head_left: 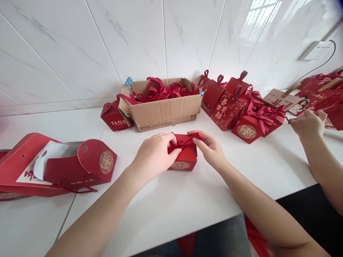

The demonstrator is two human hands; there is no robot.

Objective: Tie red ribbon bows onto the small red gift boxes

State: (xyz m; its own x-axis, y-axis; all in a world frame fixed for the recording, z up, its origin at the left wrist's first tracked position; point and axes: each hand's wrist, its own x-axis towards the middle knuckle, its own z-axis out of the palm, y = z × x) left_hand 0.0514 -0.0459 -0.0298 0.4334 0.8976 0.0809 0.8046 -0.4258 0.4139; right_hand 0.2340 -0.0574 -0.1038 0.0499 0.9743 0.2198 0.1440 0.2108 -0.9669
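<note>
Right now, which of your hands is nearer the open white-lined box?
Left: your left hand is right of the white-lined box, apart; your right hand is farther right.

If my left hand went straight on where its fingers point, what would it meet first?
The glossy red ribbon touching your left hand, atop the small red cardboard box; beyond that, probably your right hand, though depth is unclear.

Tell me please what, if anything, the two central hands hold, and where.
The red ribbon atop the small red box: the left hand pinches its left part, the right hand its right part.
</note>
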